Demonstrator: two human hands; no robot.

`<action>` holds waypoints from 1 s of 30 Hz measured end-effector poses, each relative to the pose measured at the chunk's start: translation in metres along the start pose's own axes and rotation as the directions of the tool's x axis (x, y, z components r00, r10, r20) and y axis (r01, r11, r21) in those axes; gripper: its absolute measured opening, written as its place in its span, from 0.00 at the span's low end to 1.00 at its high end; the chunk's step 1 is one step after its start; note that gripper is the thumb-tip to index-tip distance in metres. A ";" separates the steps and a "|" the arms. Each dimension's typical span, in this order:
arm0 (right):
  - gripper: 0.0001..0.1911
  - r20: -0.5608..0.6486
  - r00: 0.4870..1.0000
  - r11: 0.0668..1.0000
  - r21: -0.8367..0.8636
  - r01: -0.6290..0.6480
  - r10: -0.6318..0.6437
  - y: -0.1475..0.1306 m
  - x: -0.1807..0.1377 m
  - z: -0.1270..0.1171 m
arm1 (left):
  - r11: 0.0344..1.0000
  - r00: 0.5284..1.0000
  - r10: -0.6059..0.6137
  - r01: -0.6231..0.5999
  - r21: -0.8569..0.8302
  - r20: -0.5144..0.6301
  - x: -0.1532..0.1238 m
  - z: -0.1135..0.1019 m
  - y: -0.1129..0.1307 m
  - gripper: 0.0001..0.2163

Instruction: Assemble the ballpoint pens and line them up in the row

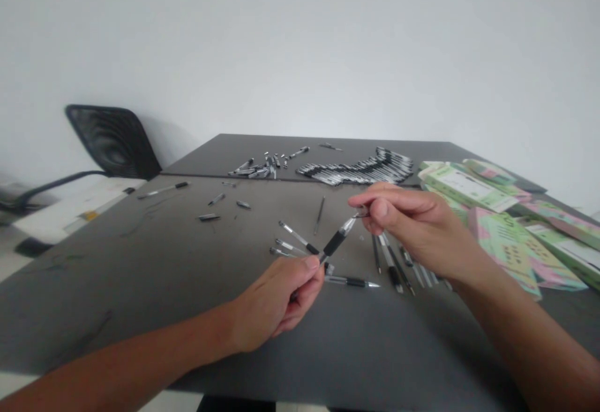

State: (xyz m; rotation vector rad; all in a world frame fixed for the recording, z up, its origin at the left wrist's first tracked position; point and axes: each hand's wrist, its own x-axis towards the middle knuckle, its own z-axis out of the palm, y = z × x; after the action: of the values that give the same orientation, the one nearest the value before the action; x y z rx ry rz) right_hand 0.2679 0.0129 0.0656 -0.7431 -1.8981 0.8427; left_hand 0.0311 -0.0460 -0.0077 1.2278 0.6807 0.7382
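Observation:
Closed around the lower barrel of a clear pen with a black grip (334, 243) is my left hand (284, 290), with the tip slanting up to the right. My right hand (412, 221) pinches at that tip; whatever small part is between the fingertips is mostly hidden. Several pens (296, 237) fan out behind my left hand. Another pen (355, 282) lies just right of it, its silver tip pointing right. Below my right hand, more pens and thin refills (391, 262) lie together, partly covered by the hand.
A long row of pens (356, 168) lies at the back, beside a heap of pen parts (265, 167). Green and pink boxes (506, 237) are piled at the right. Loose pen pieces (217, 199) are scattered left on the dark table (154, 274). A black chair (115, 143) stands far left.

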 end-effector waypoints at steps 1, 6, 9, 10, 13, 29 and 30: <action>0.12 0.002 1.000 1.000 -0.012 0.004 -0.004 -0.001 0.000 -0.001 | 1.000 1.000 0.011 -0.011 0.004 -0.008 0.000 0.000 0.000 0.25; 0.07 -0.002 0.999 0.999 -0.007 0.047 -0.047 -0.006 -0.001 -0.007 | 0.996 0.995 0.092 -0.091 0.017 -0.028 -0.003 -0.003 0.000 0.26; 0.08 -0.038 0.999 0.998 0.057 0.016 -0.014 -0.008 0.000 -0.011 | 0.990 0.991 0.127 -0.125 0.059 -0.040 -0.004 -0.004 0.003 0.26; 0.11 -0.061 0.998 0.998 0.064 0.004 0.000 -0.009 0.000 -0.011 | 0.988 0.990 0.134 -0.130 0.079 -0.046 -0.004 -0.004 0.005 0.26; 0.16 -0.109 0.994 0.999 0.044 -0.006 0.010 -0.012 0.000 -0.013 | 0.980 0.987 0.150 -0.141 0.142 -0.061 -0.005 -0.003 0.008 0.25; 0.09 -0.105 0.993 0.989 -0.137 0.045 -0.060 -0.016 -0.003 -0.021 | 0.933 0.983 0.143 -0.096 0.346 -0.112 -0.008 -0.002 0.012 0.26; 0.07 -0.097 0.993 0.987 -0.150 0.053 -0.068 -0.017 -0.004 -0.022 | 0.930 0.984 0.140 -0.091 0.357 -0.114 -0.008 -0.002 0.012 0.26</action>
State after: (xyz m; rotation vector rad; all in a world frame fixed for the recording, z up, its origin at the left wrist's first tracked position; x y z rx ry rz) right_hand 0.2867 0.0059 0.0851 -0.7981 -1.8956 0.6199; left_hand 0.0231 -0.0493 0.0046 1.5645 0.8863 0.8288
